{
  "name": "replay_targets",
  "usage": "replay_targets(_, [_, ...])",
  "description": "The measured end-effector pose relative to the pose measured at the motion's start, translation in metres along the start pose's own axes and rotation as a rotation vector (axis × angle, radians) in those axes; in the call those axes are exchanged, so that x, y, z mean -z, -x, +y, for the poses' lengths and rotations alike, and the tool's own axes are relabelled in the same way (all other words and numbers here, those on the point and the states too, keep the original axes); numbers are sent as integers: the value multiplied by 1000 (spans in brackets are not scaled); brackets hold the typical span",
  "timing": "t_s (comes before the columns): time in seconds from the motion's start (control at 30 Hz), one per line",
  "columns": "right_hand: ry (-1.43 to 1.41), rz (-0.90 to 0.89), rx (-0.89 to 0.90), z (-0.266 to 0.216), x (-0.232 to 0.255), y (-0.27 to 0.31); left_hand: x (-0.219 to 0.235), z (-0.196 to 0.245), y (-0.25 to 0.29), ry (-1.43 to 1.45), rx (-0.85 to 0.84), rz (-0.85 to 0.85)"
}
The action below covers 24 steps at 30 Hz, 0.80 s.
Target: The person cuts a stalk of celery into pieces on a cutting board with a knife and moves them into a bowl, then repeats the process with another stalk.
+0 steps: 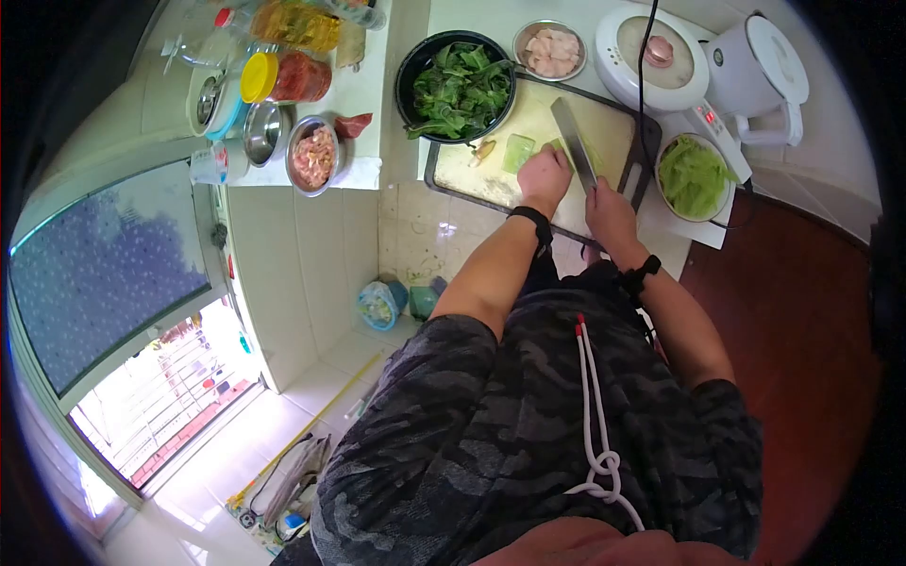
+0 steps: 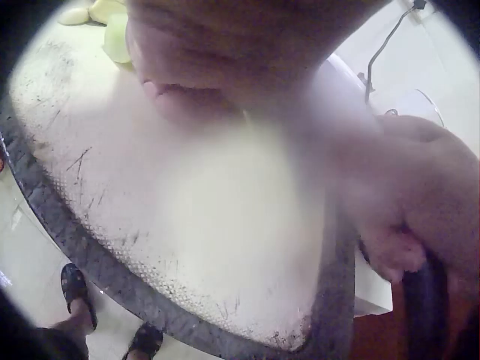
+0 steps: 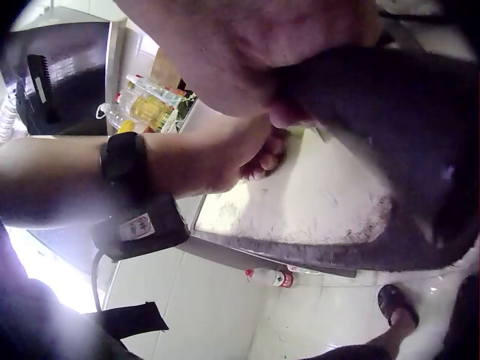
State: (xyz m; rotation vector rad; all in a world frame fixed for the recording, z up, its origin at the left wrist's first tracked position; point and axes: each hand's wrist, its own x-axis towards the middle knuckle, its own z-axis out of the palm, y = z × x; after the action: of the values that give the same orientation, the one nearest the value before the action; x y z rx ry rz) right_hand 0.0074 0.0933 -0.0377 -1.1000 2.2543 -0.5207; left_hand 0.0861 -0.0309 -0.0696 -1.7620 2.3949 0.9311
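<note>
On the cutting board [image 1: 472,179], my left hand [image 1: 545,176] holds down green vegetable with curled fingers, close beside the knife blade [image 1: 573,137]. My right hand [image 1: 611,215] grips the knife's dark handle [image 2: 426,307], the blade pointing away from the body. A pale green piece [image 1: 518,153] lies left of the left hand, with small tan pieces [image 1: 481,153] farther left. In the right wrist view the left hand's fingers [image 3: 262,159] are bent against the board; the right hand [image 3: 262,45] hides most of the vegetable.
A black pan of leafy greens [image 1: 460,87] stands at the board's back left, a bowl of pale pieces [image 1: 549,52] behind it. On the right are a bowl of green slices [image 1: 694,177], a white cooker [image 1: 613,58] and a kettle [image 1: 755,80]. A black cable [image 1: 644,85] hangs across the board's right side.
</note>
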Motion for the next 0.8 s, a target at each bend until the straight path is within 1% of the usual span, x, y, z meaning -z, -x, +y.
replay_targets(0.03, [-10,2,34,1,2,0,0,2,0,-20,-9,8])
replay_targets(0.07, [-13,6,29,1,3,2,1,3,-1,-40,-17,16])
replay_targets(0.13, [46,-55,36,-4,9,10,1,3,-1,-55,-20,14])
replay_targets(0.23, [70,-83,46,0,10,17,2,4,-2,-67,-28,7])
replay_targets(0.37, [31,-57,67,2,-2,6,-1,2,-3,-75,-32,1])
replay_targets(0.47, [28,-18,88,-8,5,0,1,3,-3,-83,-28,2])
replay_targets(0.57, [57,-45,76,-7,8,10,-2,0,-4,-74,-41,14])
replay_targets(0.67, [79,-93,49,-3,3,7,-1,0,-4,-62,-45,7])
replay_targets(0.73, [101,-45,104,-3,-3,-2,-2,-1,-4,-74,-38,11])
replay_targets(0.8, [97,-45,92,-6,0,0,-1,1,-5,-81,-40,17])
